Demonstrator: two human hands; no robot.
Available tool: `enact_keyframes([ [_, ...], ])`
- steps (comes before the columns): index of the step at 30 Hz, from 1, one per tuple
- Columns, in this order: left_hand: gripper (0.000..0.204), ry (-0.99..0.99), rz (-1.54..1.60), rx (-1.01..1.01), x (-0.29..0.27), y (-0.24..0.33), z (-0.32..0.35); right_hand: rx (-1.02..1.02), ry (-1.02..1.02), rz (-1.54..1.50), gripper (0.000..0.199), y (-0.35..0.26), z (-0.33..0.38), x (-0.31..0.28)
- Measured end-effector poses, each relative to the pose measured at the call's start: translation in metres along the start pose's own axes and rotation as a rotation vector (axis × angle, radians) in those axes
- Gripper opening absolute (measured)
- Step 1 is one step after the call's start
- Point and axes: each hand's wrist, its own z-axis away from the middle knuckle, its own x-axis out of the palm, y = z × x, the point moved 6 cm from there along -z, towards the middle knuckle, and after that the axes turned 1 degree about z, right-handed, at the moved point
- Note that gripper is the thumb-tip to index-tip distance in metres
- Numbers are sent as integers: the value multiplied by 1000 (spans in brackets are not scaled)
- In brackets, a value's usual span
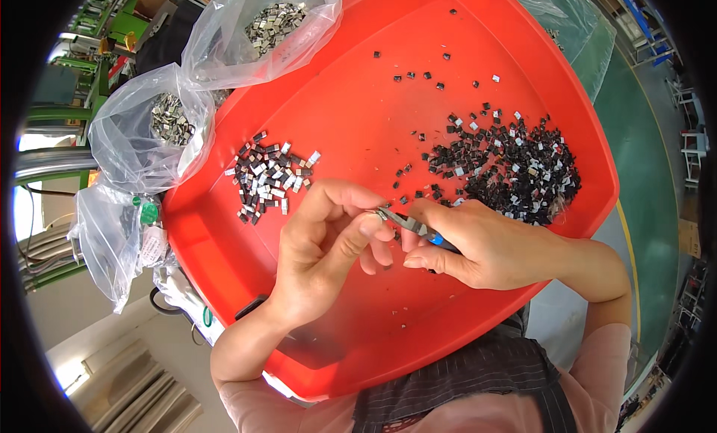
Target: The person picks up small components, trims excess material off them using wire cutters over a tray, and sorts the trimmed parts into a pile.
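Over the middle of a red plastic tray [351, 127], my left hand [317, 250] pinches a tiny metallic piece [380, 214] between thumb and fingertips. My right hand [489, 242] is closed round small pliers [415, 227] with grey metal jaws and a blue-and-black handle. The jaws' tips meet the piece at my left fingertips; its exact shape is too small to tell. Left of my hands lies a loose pile of small black and silver rectangular parts [272, 175]. To the right spreads a larger heap of small black pieces [515, 168], some with white or silver faces.
Along the tray's left rim stand clear plastic bags, one with silver metal parts [172, 119], another farther back with similar parts [275, 26]. A third clear bag [108, 239] hangs at the left, with a green sticker. Scattered black bits [427, 76] lie toward the tray's far side.
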Motion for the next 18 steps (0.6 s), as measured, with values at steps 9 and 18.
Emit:
enact_keyframes([
  [9, 20, 96, -830, 732, 11, 30, 13, -37, -41, -200, 22, -15, 3, 1],
  [18, 30, 123, -1221, 1097, 24, 38, 22, 72, -135, -336, 35, -11, 6, 6],
])
